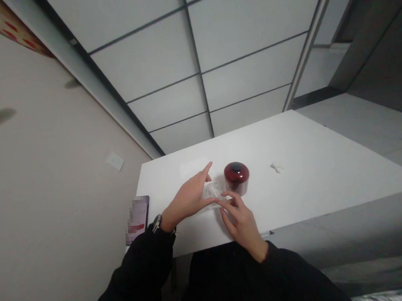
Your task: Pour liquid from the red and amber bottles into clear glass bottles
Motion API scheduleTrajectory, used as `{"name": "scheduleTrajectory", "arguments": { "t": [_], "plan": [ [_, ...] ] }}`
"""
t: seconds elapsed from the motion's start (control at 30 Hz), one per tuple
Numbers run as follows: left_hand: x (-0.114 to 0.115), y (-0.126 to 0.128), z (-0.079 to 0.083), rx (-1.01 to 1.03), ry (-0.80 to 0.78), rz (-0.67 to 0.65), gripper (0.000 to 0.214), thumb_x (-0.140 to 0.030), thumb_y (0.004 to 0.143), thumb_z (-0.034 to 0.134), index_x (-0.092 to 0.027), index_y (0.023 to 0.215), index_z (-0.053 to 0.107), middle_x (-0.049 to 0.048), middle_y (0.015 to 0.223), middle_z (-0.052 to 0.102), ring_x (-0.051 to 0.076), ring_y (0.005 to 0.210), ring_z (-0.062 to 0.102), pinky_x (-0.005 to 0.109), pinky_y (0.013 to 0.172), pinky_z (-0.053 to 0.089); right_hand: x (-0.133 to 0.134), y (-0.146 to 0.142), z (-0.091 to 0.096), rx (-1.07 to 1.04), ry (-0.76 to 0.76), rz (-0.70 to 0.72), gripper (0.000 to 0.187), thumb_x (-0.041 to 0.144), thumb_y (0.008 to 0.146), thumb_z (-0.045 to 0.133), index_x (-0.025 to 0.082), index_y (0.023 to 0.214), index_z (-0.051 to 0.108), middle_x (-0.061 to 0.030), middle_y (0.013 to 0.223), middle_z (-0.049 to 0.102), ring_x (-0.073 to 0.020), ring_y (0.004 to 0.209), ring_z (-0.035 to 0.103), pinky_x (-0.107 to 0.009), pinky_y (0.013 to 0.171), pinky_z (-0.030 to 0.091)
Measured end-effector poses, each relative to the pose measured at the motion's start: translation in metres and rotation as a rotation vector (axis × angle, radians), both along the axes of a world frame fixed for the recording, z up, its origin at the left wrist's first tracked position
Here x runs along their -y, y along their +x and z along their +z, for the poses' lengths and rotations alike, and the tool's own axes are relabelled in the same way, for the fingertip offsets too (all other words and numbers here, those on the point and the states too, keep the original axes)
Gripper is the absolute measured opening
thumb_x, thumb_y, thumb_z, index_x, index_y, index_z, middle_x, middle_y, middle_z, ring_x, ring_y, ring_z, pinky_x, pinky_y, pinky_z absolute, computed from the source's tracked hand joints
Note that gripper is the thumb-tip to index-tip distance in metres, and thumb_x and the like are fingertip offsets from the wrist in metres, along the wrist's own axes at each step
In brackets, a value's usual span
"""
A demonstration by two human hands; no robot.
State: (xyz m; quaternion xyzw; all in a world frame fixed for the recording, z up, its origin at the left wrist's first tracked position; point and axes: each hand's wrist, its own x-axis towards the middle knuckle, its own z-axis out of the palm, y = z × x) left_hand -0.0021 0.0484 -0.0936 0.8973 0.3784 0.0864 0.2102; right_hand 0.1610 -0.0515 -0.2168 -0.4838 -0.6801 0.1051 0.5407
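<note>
A small clear plastic tray lies on the white table, partly covered by my hands. My left hand is over its left side with the index finger stretched out and the thumb reaching across its near edge. From the right, my right hand comes in with its fingers apart; one fingertip meets the tip of my left thumb. Neither hand visibly holds anything. Just behind my right fingers stands a dark red, see-through round jar with a black knob on top. What lies in the tray is too blurred to name.
A small crumpled white piece lies right of the jar. A phone-like device is at the table's left edge, and a thin pale sheet lies behind my left hand. A thin item shows at the near edge.
</note>
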Motion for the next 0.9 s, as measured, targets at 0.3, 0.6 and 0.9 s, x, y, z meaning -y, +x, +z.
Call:
{"name": "scheduleTrajectory", "arguments": {
  "t": [0.3,0.6,0.9],
  "plan": [
    [0.0056,0.0004,0.0068,-0.072,0.048,-0.142,0.101,-0.040,0.094,0.077,-0.023,0.170,0.013,0.0151,0.143,0.066,0.032,0.125,0.064,0.049,0.106,0.053,-0.0014,-0.0006,-0.0001,-0.029,0.021,-0.017,0.035,0.013,0.101,0.056,0.026,0.131,0.070,-0.0132,0.132,0.067,-0.0235,0.104,0.070,-0.041,0.090,0.064],
    [0.0007,-0.0017,0.0041,-0.049,0.195,-0.132,0.090,-0.033,0.100,0.065,-0.025,0.170,0.009,0.0189,0.159,0.051,0.034,0.143,0.053,0.054,0.113,0.049,-0.0018,0.0008,0.0013,-0.030,0.012,-0.006,0.040,0.012,0.101,0.056,0.029,0.133,0.071,-0.0116,0.134,0.068,-0.0238,0.103,0.069,-0.044,0.092,0.063],
    [0.0034,0.0006,-0.0011,-0.046,0.098,-0.154,0.094,-0.032,0.100,0.066,-0.027,0.170,0.004,0.0148,0.145,0.064,0.030,0.128,0.064,0.048,0.107,0.053,-0.0030,0.0002,-0.0017,-0.025,0.021,-0.007,0.039,0.013,0.101,0.056,0.028,0.133,0.071,-0.0123,0.134,0.068,-0.0248,0.107,0.068,-0.045,0.093,0.062]
  ]
}}
